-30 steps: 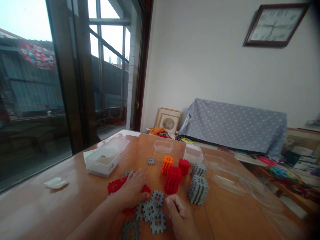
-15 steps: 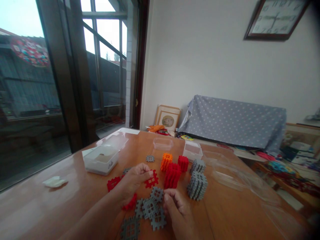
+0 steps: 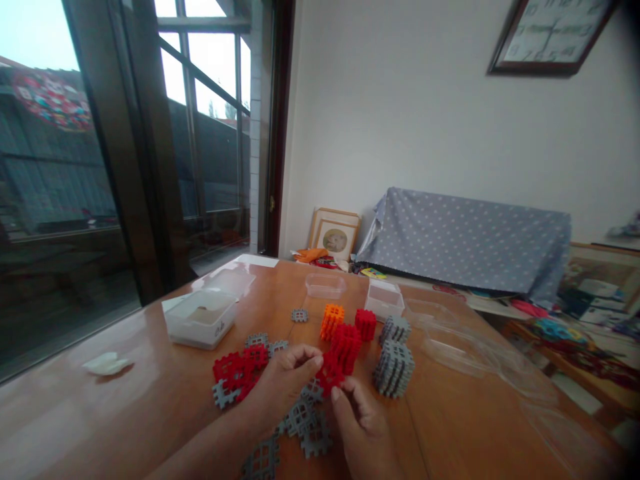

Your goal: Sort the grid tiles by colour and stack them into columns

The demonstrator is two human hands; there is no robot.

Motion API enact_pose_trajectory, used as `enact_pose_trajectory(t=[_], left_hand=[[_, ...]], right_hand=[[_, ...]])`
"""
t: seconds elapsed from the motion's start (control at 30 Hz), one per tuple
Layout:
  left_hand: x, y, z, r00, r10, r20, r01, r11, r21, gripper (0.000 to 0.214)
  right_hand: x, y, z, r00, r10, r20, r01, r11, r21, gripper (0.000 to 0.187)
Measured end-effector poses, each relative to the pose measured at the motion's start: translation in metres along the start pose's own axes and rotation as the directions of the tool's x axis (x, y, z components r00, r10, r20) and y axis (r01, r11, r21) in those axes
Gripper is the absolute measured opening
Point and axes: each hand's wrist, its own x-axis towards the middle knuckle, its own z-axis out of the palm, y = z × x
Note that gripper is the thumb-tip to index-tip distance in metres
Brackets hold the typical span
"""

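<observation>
Between my two hands is a red notched plastic building tile (image 3: pixel 329 377). The fingertips of my left hand (image 3: pixel 293 373) pinch its left side. My right hand (image 3: pixel 361 417) is closed, thumb and fingers at the tile's lower right edge. Just behind it stands a stack of red tiles (image 3: pixel 346 347). Loose grey tiles (image 3: pixel 314 433) lie overlapping beneath and in front of my hands, partly hidden by them. Left of my left hand is a loose pile of red tiles (image 3: pixel 233 370), with a few grey ones around it.
Beyond my hands stand an orange stack (image 3: pixel 333 322), a smaller red stack (image 3: pixel 365 325) and grey stacks (image 3: pixel 394 369). A plastic box (image 3: pixel 200 320) and a crumpled white piece (image 3: pixel 107 363) lie left. Clear containers (image 3: pixel 463 350) are at the right; a small white box (image 3: pixel 384 300) stands behind.
My left hand has moved right with the red tile, bringing it to my right hand in front of the red stack. More of the red pile on the left now shows.
</observation>
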Motion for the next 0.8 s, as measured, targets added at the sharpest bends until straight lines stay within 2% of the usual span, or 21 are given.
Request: enact_pose_trajectory(t=[0.1,0.2,0.27,0.3,0.4,0.47,0.53,0.67,0.8], left_hand=[[-0.003,0.002,0.002,1.0,-0.01,0.008,0.01,1.0,0.021,0.041],[-0.007,0.004,0.004,0.996,-0.034,0.087,0.04,0.996,-0.078,0.036],[-0.008,0.006,0.005,0.99,-0.048,0.129,0.071,0.981,-0.183,0.034],[-0.009,0.006,0.005,0.989,-0.055,0.137,0.086,0.969,-0.231,0.034],[-0.009,0.008,0.005,0.99,-0.059,0.131,0.099,0.94,-0.325,0.034],[-0.008,0.008,0.004,0.989,-0.064,0.13,0.106,0.933,-0.344,0.034],[-0.008,0.007,0.004,0.989,-0.067,0.134,0.11,0.933,-0.342,0.035],[-0.006,0.004,0.003,0.994,-0.058,0.096,0.086,0.944,-0.318,0.038],[-0.002,-0.004,0.0,0.997,-0.025,0.079,0.04,0.978,-0.203,0.044]], right_hand=[[0.0,-0.003,-0.007,0.981,-0.194,0.013,0.192,0.955,-0.225,0.019],[0.0,-0.004,-0.012,0.918,-0.392,0.051,0.378,0.831,-0.408,0.023],[-0.001,-0.001,-0.013,0.879,-0.473,0.061,0.445,0.766,-0.464,0.028],[0.0,0.001,-0.013,0.875,-0.481,0.05,0.446,0.763,-0.467,0.029],[0.001,0.007,-0.01,0.934,-0.354,-0.049,0.312,0.875,-0.369,0.034],[0.002,0.009,-0.008,0.97,-0.21,-0.121,0.179,0.957,-0.226,0.042],[0.003,0.007,-0.006,0.987,-0.073,-0.144,0.066,0.996,-0.058,0.049],[0.005,0.0,-0.006,0.991,0.13,-0.027,-0.123,0.976,0.181,0.035],[0.006,-0.005,-0.008,0.962,0.264,0.073,-0.274,0.912,0.305,0.039]])
